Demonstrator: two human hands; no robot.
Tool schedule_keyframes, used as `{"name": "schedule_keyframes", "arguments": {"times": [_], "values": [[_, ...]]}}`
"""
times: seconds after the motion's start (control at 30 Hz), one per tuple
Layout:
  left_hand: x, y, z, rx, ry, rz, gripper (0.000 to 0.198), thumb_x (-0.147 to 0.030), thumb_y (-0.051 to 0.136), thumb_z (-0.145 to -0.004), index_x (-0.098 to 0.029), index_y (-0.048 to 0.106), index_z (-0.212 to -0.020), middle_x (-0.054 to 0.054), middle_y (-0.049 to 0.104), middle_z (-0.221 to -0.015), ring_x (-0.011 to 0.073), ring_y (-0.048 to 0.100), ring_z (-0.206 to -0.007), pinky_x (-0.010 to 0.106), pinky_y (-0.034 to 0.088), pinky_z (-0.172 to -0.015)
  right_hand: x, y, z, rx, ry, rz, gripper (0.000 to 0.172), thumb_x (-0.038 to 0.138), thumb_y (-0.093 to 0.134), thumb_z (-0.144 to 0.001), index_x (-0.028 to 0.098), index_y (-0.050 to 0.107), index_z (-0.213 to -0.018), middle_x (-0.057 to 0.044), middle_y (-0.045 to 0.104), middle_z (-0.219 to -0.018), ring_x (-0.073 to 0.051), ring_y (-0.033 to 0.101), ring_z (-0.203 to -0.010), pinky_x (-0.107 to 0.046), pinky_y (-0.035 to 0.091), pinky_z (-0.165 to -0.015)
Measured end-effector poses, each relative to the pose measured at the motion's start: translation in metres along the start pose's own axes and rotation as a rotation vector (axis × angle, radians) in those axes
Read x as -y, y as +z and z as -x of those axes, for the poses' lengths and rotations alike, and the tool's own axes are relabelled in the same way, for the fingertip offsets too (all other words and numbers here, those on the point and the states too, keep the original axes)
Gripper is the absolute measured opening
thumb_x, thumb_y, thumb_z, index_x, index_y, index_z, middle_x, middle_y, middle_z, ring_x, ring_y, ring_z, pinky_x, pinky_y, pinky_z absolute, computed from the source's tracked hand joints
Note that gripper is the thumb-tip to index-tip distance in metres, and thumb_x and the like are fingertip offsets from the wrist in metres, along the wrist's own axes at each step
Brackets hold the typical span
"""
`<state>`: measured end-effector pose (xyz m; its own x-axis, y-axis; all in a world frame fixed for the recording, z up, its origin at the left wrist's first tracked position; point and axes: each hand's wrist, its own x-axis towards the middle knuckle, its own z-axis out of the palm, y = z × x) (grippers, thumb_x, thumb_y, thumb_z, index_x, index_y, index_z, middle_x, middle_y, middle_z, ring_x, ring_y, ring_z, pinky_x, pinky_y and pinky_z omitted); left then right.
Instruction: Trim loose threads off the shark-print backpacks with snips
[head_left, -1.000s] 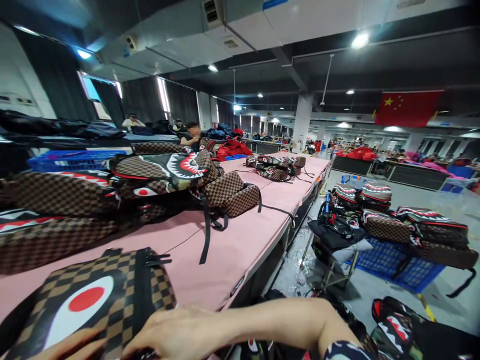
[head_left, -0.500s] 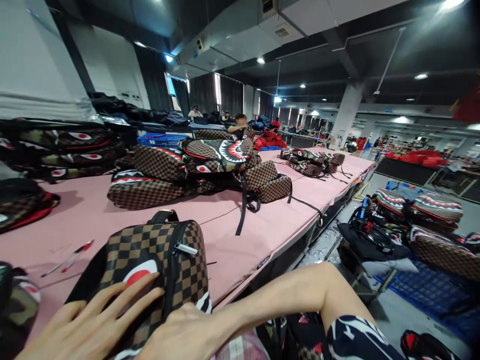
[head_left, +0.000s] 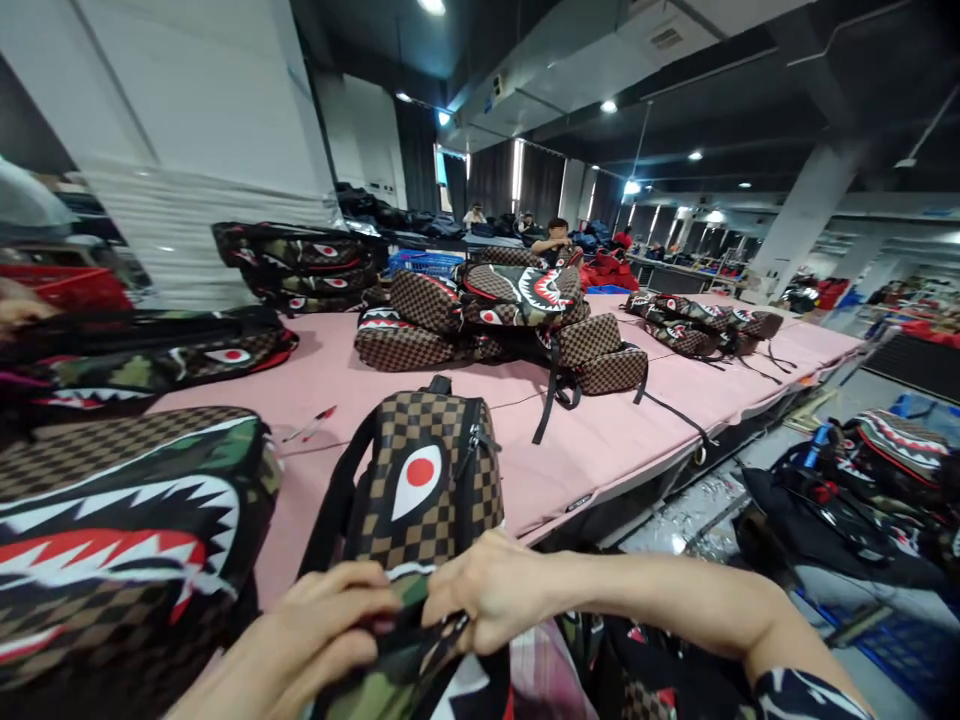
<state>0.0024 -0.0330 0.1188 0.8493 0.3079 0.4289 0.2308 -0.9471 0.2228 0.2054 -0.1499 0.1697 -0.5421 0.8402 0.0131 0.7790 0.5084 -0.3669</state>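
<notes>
A backpack (head_left: 382, 490) in brown and black check, with a white-and-red eye and a camouflage lower part, lies in front of me on the pink table. My left hand (head_left: 322, 625) has its fingers bent against the camouflage fabric, holding it near the middle. My right hand (head_left: 484, 590) is closed in a pinch on the backpack's black-edged side, along its zip line. Whether a zip pull is between those fingertips is hidden. Left of it stands another backpack (head_left: 135, 530) with a toothed shark mouth.
Stacked backpacks (head_left: 525, 300) with loose straps lie farther along the pink table (head_left: 495, 410). A red pen (head_left: 311, 425) rests near my backpack. Another person's hand (head_left: 19, 305) shows at the far left. A blue crate (head_left: 885, 620) stands on the floor to the right.
My view has swung left. Both hands have moved down the backpack to its camouflage part, uncovering the eye. My left hand's spread fingers are now bent against the fabric.
</notes>
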Motion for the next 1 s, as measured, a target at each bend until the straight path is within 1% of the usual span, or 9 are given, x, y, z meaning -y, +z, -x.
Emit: {"name": "schedule_keyframes", "arguments": {"times": [0.13, 0.27, 0.37, 0.43, 0.5, 0.6, 0.7, 0.83, 1.0], "values": [[-0.008, 0.001, 0.023, 0.178, -0.126, 0.042, 0.037, -0.037, 0.071, -0.062, -0.03, 0.065, -0.097, 0.004, 0.06, -0.12, 0.0235, 0.059, -0.096, 0.029, 0.048, -0.08, -0.001, 0.006, 0.004, -0.034, 0.02, 0.088, 0.01, 0.027, 0.053, -0.076, 0.019, 0.056, -0.072, 0.005, 0.06, -0.08, -0.007, 0.05, -0.062, -0.021, 0.023, -0.042], [-0.018, 0.0, 0.027, 0.225, -0.199, 0.037, 0.039, -0.036, 0.073, -0.059, -0.025, 0.063, -0.096, 0.006, 0.056, -0.124, 0.0246, 0.057, -0.101, 0.032, 0.046, -0.08, 0.006, 0.017, 0.003, -0.062, 0.04, 0.238, 0.011, 0.028, 0.051, -0.08, 0.019, 0.057, -0.077, 0.002, 0.06, -0.08, -0.009, 0.048, -0.057, -0.024, 0.02, -0.042], [-0.036, 0.007, 0.032, 0.126, -0.209, 0.011, 0.02, -0.026, 0.064, -0.073, -0.02, 0.06, -0.091, 0.008, 0.059, -0.118, 0.0232, 0.055, -0.106, 0.035, 0.042, -0.085, 0.007, 0.036, 0.008, -0.192, 0.045, 0.454, 0.013, 0.024, 0.047, -0.085, 0.018, 0.059, -0.082, 0.0, 0.058, -0.074, -0.01, 0.048, -0.055, -0.026, 0.023, -0.044], [-0.047, 0.019, 0.039, -0.026, -0.194, -0.027, 0.007, -0.017, 0.054, -0.08, -0.018, 0.058, -0.086, 0.006, 0.067, -0.096, 0.0228, 0.052, -0.113, 0.04, 0.036, -0.092, 0.002, 0.052, 0.015, -0.348, -0.03, 0.541, 0.018, 0.019, 0.042, -0.089, 0.016, 0.06, -0.088, -0.002, 0.058, -0.07, -0.011, 0.05, -0.057, -0.026, 0.029, -0.049], [-0.053, 0.034, 0.048, -0.161, -0.15, -0.046, 0.015, -0.009, 0.046, -0.083, -0.018, 0.058, -0.083, 0.003, 0.067, -0.083, 0.022, 0.05, -0.116, 0.044, 0.029, -0.097, -0.005, 0.067, 0.02, -0.475, -0.131, 0.554, 0.022, 0.013, 0.039, -0.09, 0.012, 0.06, -0.098, -0.003, 0.061, -0.073, -0.011, 0.051, -0.06, -0.026, 0.032, -0.053], [-0.055, 0.052, 0.062, -0.334, -0.066, -0.061, 0.02, -0.006, 0.043, -0.083, -0.02, 0.058, -0.08, 0.0, 0.067, -0.082, 0.0212, 0.052, -0.113, 0.045, 0.029, -0.096, -0.012, 0.083, 0.025, -0.527, -0.236, 0.514, 0.024, 0.009, 0.039, -0.089, 0.011, 0.06, -0.101, -0.006, 0.066, -0.082, -0.01, 0.051, -0.06, -0.025, 0.033, -0.054], [-0.054, 0.057, 0.069, -0.447, 0.004, -0.135, 0.013, -0.008, 0.054, -0.08, -0.02, 0.059, -0.077, -0.002, 0.067, -0.078, 0.0188, 0.057, -0.101, 0.036, 0.036, -0.083, -0.016, 0.092, 0.023, -0.517, -0.29, 0.482, 0.02, 0.01, 0.044, -0.088, 0.011, 0.061, -0.096, -0.005, 0.068, -0.083, -0.009, 0.05, -0.058, -0.025, 0.033, -0.052], [-0.054, 0.052, 0.075, -0.391, 0.034, -0.199, 0.012, -0.009, 0.057, -0.08, -0.02, 0.061, -0.079, -0.005, 0.068, -0.079, 0.0134, 0.058, -0.09, 0.03, 0.035, -0.074, -0.017, 0.097, 0.02, -0.467, -0.296, 0.46, 0.02, 0.009, 0.044, -0.088, 0.012, 0.062, -0.094, -0.005, 0.068, -0.086, -0.009, 0.049, -0.058, -0.025, 0.033, -0.052], [-0.051, 0.044, 0.089, -0.232, 0.065, -0.143, 0.022, -0.01, 0.047, -0.087, -0.017, 0.059, -0.104, 0.001, 0.068, -0.097, 0.0169, 0.053, -0.106, 0.031, 0.036, -0.083, -0.013, 0.093, 0.02, -0.372, -0.266, 0.418, 0.025, 0.009, 0.038, -0.09, 0.01, 0.062, -0.099, -0.006, 0.068, -0.089, -0.011, 0.051, -0.062, -0.025, 0.035, -0.052]]}}
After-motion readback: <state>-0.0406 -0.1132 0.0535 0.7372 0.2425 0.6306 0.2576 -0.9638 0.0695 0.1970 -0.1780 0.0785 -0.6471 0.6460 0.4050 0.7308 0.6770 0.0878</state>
